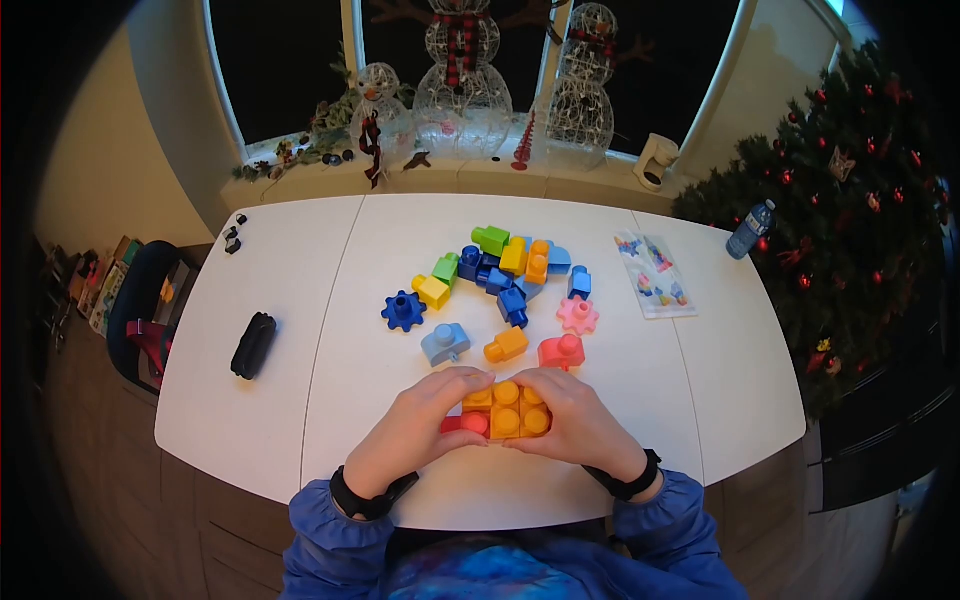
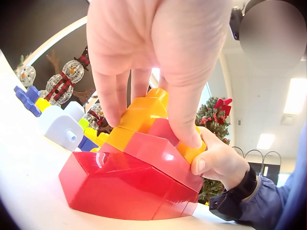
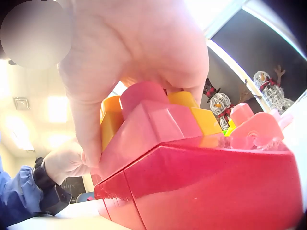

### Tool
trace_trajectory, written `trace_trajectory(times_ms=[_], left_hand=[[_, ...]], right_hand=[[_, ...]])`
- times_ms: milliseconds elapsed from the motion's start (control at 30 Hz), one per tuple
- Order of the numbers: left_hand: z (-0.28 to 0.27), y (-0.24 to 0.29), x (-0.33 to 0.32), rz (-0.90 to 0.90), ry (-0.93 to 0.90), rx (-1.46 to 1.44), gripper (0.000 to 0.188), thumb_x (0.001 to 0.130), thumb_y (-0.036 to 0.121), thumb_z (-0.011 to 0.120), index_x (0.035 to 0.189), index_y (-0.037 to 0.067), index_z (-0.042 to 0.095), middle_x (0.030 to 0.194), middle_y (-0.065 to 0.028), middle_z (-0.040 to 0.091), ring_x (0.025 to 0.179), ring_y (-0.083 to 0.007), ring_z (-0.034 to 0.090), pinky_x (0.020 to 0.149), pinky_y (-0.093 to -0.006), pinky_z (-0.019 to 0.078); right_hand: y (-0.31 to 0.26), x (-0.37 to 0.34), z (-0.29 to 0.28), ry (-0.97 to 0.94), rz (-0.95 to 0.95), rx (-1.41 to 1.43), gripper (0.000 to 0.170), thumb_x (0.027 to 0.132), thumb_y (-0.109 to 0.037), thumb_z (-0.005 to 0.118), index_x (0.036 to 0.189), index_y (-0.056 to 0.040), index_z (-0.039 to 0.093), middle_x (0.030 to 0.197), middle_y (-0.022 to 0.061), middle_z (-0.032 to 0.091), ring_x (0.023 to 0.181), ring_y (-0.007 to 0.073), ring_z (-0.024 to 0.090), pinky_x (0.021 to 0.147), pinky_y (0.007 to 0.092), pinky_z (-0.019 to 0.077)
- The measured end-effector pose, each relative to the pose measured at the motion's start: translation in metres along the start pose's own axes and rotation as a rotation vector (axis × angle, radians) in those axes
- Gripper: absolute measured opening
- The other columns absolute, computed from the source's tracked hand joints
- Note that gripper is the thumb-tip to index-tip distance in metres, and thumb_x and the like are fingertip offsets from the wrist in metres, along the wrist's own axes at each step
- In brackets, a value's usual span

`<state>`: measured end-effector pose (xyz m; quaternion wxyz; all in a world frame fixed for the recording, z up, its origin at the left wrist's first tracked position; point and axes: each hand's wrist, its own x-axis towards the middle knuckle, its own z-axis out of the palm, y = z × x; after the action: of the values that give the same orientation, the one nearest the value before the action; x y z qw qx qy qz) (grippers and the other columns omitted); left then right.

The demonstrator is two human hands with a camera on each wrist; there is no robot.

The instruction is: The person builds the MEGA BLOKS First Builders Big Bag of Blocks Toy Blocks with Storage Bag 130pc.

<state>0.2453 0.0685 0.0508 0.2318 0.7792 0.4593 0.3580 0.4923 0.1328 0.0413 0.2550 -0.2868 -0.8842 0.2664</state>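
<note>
Both hands hold a stack of toy building blocks near the table's front edge. Orange studded blocks form its top, over a pinkish-red layer and a broad red base. My left hand grips the stack's left end, thumb at the near side and fingers at the far side. At the other end, my right hand grips it the same way. In the left wrist view, the red base sits low over the white tabletop. Just beyond the hands lie a loose orange block, a light blue block and a red block.
Farther back is a pile of blue, green, yellow and orange blocks, flanked by a blue gear and a pink gear. A black case lies left; a picture sheet and water bottle are right.
</note>
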Motion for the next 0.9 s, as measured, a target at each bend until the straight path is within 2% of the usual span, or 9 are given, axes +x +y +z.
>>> trace_trajectory(times_ms=[100,200,300,400,500,600,800,900], left_hand=[[0.000,-0.001,0.000,0.009,-0.010,0.003,0.070,0.074,0.020,0.093,0.134,0.005,0.061,0.133,-0.0156,0.066,0.125,-0.0376,0.062,0.106,-0.0417,0.0519],[-0.002,0.002,0.001,-0.002,-0.020,0.001,0.069,0.075,0.019,0.092,0.134,0.005,0.061,0.133,-0.0155,0.066,0.126,-0.0376,0.062,0.107,-0.0419,0.0517],[-0.002,0.005,0.001,-0.023,-0.021,0.012,0.067,0.076,0.018,0.091,0.135,0.005,0.060,0.134,-0.0155,0.065,0.128,-0.0377,0.061,0.107,-0.0424,0.0514],[0.000,0.003,0.001,-0.018,-0.024,0.006,0.067,0.077,0.017,0.090,0.135,0.005,0.060,0.134,-0.0155,0.065,0.128,-0.0379,0.060,0.107,-0.0428,0.0510],[0.000,0.002,0.000,-0.017,-0.021,0.009,0.067,0.078,0.017,0.090,0.136,0.005,0.060,0.134,-0.0155,0.065,0.128,-0.0381,0.060,0.108,-0.0431,0.0508],[0.000,0.002,0.001,-0.013,-0.022,0.017,0.067,0.078,0.016,0.090,0.136,0.006,0.059,0.134,-0.0156,0.065,0.128,-0.0380,0.060,0.108,-0.0432,0.0508],[0.001,0.000,0.001,-0.010,-0.021,-0.001,0.067,0.077,0.016,0.090,0.136,0.006,0.059,0.134,-0.0157,0.065,0.129,-0.0383,0.060,0.108,-0.0432,0.0509],[-0.001,0.002,0.000,-0.012,-0.023,-0.005,0.067,0.077,0.016,0.090,0.136,0.006,0.059,0.135,-0.0157,0.065,0.129,-0.0383,0.060,0.107,-0.0430,0.0511]], right_hand=[[0.003,0.000,0.001,0.000,-0.031,-0.021,0.073,0.071,-0.028,0.094,0.129,-0.0026,0.058,0.123,0.0184,0.065,0.113,0.0388,0.064,0.097,0.0444,0.0518],[0.001,0.011,-0.015,-0.166,0.017,0.021,0.073,0.072,-0.033,0.093,0.130,-0.0030,0.059,0.124,0.0174,0.065,0.113,0.0375,0.064,0.097,0.0436,0.0518],[0.013,0.031,-0.035,-0.291,-0.094,0.098,0.066,0.079,-0.035,0.089,0.130,-0.0031,0.061,0.122,0.0167,0.066,0.113,0.0362,0.064,0.096,0.0427,0.0520],[0.034,0.064,-0.044,-0.298,0.057,0.220,0.051,0.088,-0.031,0.081,0.126,-0.0033,0.064,0.117,0.0147,0.068,0.112,0.0348,0.064,0.095,0.0427,0.0518],[0.050,0.085,-0.034,-0.257,-0.119,-0.248,0.031,0.093,-0.021,0.073,0.121,-0.0068,0.068,0.114,0.0133,0.070,0.110,0.0320,0.065,0.095,0.0421,0.0515],[0.060,0.094,-0.018,-0.364,-0.212,-0.395,0.030,0.089,-0.020,0.075,0.117,-0.0098,0.070,0.112,0.0122,0.071,0.109,0.0306,0.066,0.093,0.0418,0.0512],[0.065,0.098,-0.011,-0.446,-0.165,-0.430,0.034,0.085,-0.015,0.077,0.118,-0.0097,0.069,0.112,0.0123,0.071,0.107,0.0303,0.066,0.093,0.0425,0.0514],[0.050,0.078,-0.030,-0.176,-0.094,-0.159,0.042,0.084,-0.010,0.075,0.124,-0.0077,0.063,0.112,0.0125,0.070,0.108,0.0294,0.068,0.092,0.0421,0.0536]])
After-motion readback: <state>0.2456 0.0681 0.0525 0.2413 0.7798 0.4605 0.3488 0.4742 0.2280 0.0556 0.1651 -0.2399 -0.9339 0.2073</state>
